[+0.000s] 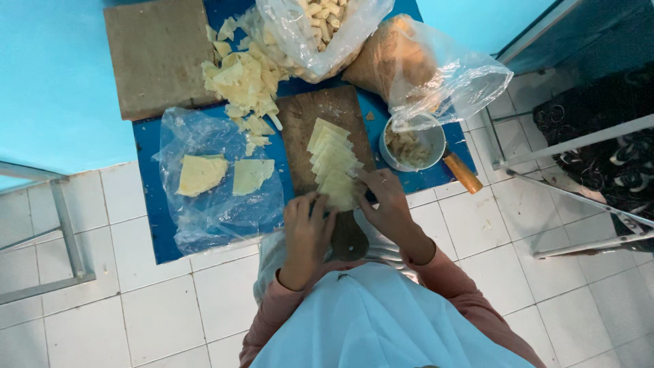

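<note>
We press both hands — left hand [308,228] and right hand [385,201], fingers narrowed — onto the nearest dough sheets [333,163], a row overlapped lengthwise along the cutting board [304,119] at the tabletop's [148,204] near edge — handle toward us.

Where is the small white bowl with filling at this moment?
In the head view, the small white bowl stands on the blue table, right of the wooden cutting board, under the clear plastic bag and beside an orange handle.
</note>
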Motion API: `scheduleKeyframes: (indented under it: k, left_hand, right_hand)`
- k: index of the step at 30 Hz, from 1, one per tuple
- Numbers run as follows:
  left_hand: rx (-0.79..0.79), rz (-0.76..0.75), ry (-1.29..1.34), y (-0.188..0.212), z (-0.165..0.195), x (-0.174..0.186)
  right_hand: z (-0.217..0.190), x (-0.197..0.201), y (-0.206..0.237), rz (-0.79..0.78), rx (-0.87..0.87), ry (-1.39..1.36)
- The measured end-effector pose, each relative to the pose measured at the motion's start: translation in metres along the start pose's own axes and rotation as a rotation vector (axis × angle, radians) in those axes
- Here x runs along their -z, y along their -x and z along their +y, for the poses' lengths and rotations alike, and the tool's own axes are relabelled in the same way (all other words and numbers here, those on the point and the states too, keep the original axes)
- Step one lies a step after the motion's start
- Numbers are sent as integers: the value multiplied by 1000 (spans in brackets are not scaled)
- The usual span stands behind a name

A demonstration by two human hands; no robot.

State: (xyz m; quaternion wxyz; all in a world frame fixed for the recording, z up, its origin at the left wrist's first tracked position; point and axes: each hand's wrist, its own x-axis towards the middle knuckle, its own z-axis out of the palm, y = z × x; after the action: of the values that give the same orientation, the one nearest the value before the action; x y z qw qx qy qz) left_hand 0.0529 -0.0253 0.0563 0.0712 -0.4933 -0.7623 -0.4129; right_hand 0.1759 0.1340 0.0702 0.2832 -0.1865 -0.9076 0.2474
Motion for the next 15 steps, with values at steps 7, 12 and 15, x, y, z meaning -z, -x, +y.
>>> scheduleKeyframes:
  k: [7, 12, 15]
  left_hand:
    - [-44, -17, 0, 1, -6, -4]
    - [-78, -40, 3, -2, -8, -4]
    - [-86, -49, -11, -3, -8, -5]
  right_hand:
    - [-4, -5, 0, 71, 18, -23]
    - [-2, 2, 1, -53, -233, -57]
    - [0, 5, -1, -36, -110, -15]
